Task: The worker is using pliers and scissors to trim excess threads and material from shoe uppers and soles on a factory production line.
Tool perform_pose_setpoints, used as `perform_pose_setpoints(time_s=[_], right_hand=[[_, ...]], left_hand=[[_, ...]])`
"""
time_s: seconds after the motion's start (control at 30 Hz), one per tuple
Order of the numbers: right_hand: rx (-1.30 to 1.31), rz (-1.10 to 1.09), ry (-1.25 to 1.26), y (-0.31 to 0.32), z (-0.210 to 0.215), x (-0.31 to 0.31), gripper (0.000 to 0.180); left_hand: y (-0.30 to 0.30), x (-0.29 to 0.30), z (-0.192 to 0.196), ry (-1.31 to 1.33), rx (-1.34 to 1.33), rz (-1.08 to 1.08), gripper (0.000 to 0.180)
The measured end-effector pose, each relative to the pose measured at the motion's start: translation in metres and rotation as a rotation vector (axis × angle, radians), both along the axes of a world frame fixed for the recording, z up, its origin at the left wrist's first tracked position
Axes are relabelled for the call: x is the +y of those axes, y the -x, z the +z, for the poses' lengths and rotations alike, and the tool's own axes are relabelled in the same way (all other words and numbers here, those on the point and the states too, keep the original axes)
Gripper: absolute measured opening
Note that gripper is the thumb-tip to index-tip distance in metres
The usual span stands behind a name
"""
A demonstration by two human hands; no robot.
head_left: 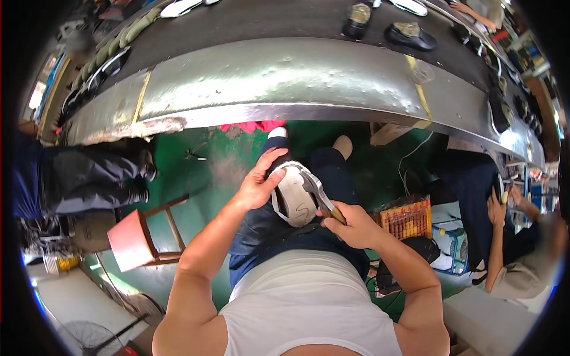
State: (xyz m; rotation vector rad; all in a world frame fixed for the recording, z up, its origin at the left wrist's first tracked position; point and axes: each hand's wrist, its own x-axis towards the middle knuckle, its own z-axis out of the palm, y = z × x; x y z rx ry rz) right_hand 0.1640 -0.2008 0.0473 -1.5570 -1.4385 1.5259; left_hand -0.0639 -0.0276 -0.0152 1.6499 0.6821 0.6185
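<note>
- The pale-bottomed shoe [293,200] is over the worker's lap, between the two hands, underside turned up.
- The left hand [259,183] has its fingers wrapped about the shoe's far left side, thumb over the rim; I'd keep that hold firm so the shoe can't twist.
- The right hand [353,226] has its fingers closed round the wooden handle of a metal-headed hand tool [321,199]. Whether the head bites the right rim or merely lies against it, I can't tell from here.
- I'd set that head squarely on the rim, work in short, even strokes, turn the shoe rather than strain the wrist, and keep the left thumb out of its path.
- My count in hand: one shoe, one tool.
- On the desk [279,74], near the far middle, two dark shoes [357,27] [418,40] with patterned tops; those along the right side crowd too closely to count.
- On the floor [217,163]: one red-topped stool [126,242] to the left, one orange beaded panel [407,221] to the right.
</note>
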Motion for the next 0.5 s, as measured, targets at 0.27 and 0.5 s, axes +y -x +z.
perform_pose_setpoints(time_s=[0.27, 0.5], right_hand=[[0.23, 0.027, -0.015, 0.007, -0.024, 0.037, 0.023], [-0.254, 0.097, -0.198, 0.005, -0.02, 0.062, 0.024]], left_hand=[[0.008, -0.003, 0.005, -0.115, 0.054, 0.058, 0.045], [0.006, 0.009, -0.023, -0.074, -0.013, 0.114, 0.042]])
